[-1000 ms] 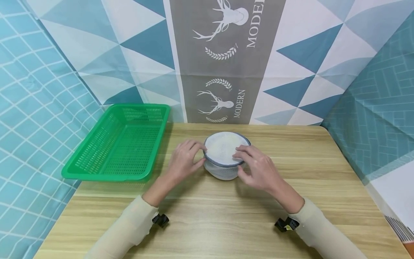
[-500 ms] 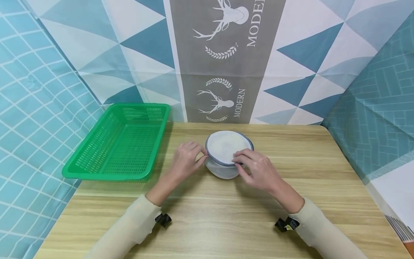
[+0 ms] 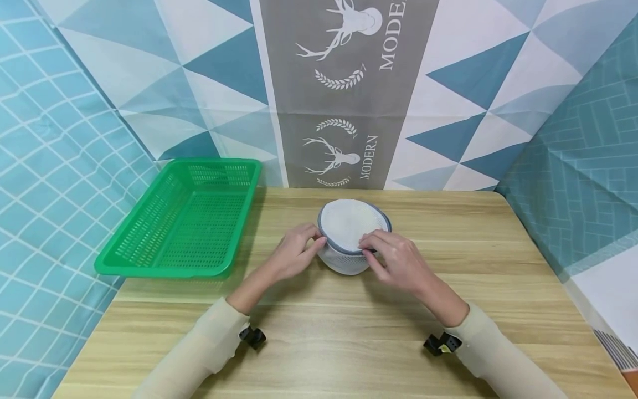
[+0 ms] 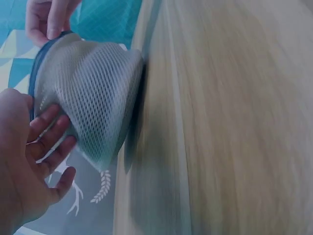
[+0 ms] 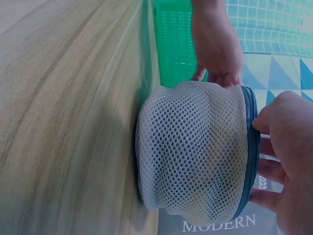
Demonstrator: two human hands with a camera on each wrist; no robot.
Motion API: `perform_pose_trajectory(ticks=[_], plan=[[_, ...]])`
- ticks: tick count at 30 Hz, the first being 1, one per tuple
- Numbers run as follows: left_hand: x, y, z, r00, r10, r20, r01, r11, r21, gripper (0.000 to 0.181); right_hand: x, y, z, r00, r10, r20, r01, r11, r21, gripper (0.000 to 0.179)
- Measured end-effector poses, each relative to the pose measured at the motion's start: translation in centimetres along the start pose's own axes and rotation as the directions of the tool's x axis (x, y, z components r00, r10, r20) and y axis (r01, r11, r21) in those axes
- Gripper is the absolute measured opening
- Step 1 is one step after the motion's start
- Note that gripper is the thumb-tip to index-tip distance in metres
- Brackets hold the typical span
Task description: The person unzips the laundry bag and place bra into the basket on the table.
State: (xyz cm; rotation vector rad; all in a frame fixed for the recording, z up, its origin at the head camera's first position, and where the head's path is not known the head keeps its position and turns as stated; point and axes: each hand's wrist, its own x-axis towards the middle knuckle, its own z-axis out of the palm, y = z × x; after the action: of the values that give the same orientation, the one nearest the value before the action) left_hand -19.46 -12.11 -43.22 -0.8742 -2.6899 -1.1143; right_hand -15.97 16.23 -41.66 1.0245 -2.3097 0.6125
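A round white mesh laundry bag (image 3: 350, 220) with a blue-grey zipped rim stands upright on the wooden table. My left hand (image 3: 298, 252) grips the rim at the bag's left; in the left wrist view its thumb lies at the rim (image 4: 38, 73) and its fingers spread against the mesh side. At the front right of the rim, my right hand (image 3: 399, 260) pinches the edge, thumb below and fingertips on the lid. The right wrist view shows that thumb on the dark zip band (image 5: 252, 147). Whatever is inside the bag cannot be made out.
A green plastic basket (image 3: 199, 227) with perforated walls stands at the table's left. Patterned cloths hang behind the table (image 3: 319, 343) and along both sides. Both wrists carry small black cameras (image 3: 253, 337) beside beige sleeves.
The bag has shifted slightly to the right. My left hand has moved right along with it, and its fingers now reach behind the rim. My right hand has closed its pinch on the rim.
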Motion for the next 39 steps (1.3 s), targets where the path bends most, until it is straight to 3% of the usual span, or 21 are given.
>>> perform_pose_trajectory(ticks=[3,6,10,17,22,23,25,26,29,30,32,33,39], plan=[[0.2,0.0,0.3,0.999,-0.041,0.013,0.042,0.988,-0.147,0.022,0.0,0.0,0.0,1.0,0.0,0.007,0.0,1.0,-0.009,0.013],[0.4,0.1,0.4,0.998,-0.064,0.014,0.066,0.973,-0.22,0.018,0.0,0.0,0.1,1.0,-0.007,0.002,0.007,1.0,-0.016,0.013],[0.2,-0.1,0.3,0.998,-0.067,-0.005,0.064,0.974,-0.219,0.016,0.0,0.2,0.0,1.0,-0.022,-0.006,0.021,0.999,-0.027,0.013],[-0.7,-1.6,0.1,0.995,-0.012,-0.094,-0.004,0.985,-0.173,0.018,-0.1,0.7,-1.1,1.0,-0.027,-0.002,0.027,0.999,-0.033,0.018],[-1.0,-1.7,-0.3,0.997,-0.042,-0.07,0.029,0.985,-0.167,0.018,-0.1,1.2,-1.6,0.999,-0.041,-0.022,0.041,0.999,-0.021,0.019],[-0.9,-2.5,0.2,0.997,-0.029,-0.077,0.017,0.988,-0.156,0.018,0.0,1.3,-1.6,0.999,-0.053,-0.014,0.052,0.998,-0.022,0.019],[-0.9,-2.6,0.3,0.997,-0.031,-0.076,0.02,0.99,-0.14,0.015,-0.1,1.4,-1.6,0.997,-0.082,0.013,0.082,0.996,-0.024,0.019],[-0.8,-3.6,0.6,0.996,-0.014,-0.089,0.001,0.99,-0.139,0.016,-0.1,1.4,-1.6,0.995,-0.098,0.03,0.098,0.995,-0.026,0.019],[-0.6,-3.4,0.7,0.993,-0.047,-0.104,0.032,0.989,-0.143,0.017,-0.2,1.7,-1.8,0.989,-0.132,0.071,0.133,0.991,-0.018,0.024],[-0.7,-2.5,0.3,0.992,-0.082,-0.096,0.066,0.986,-0.155,0.022,-0.3,1.8,-2.0,0.988,-0.135,0.079,0.136,0.991,-0.013,0.028],[-0.5,-2.1,0.2,0.988,-0.127,-0.091,0.11,0.979,-0.172,0.034,-0.3,2.0,-2.3,0.987,-0.134,0.09,0.135,0.991,-0.006,0.037],[-0.5,-0.9,-0.2,0.984,-0.163,-0.074,0.149,0.974,-0.171,0.04,-0.3,2.2,-2.5,0.986,-0.133,0.097,0.134,0.991,-0.002,0.04],[-0.4,-0.2,-0.4,0.982,-0.186,-0.023,0.181,0.974,-0.136,0.058,-0.2,2.6,-2.7,0.982,-0.149,0.113,0.15,0.989,-0.007,0.038]])
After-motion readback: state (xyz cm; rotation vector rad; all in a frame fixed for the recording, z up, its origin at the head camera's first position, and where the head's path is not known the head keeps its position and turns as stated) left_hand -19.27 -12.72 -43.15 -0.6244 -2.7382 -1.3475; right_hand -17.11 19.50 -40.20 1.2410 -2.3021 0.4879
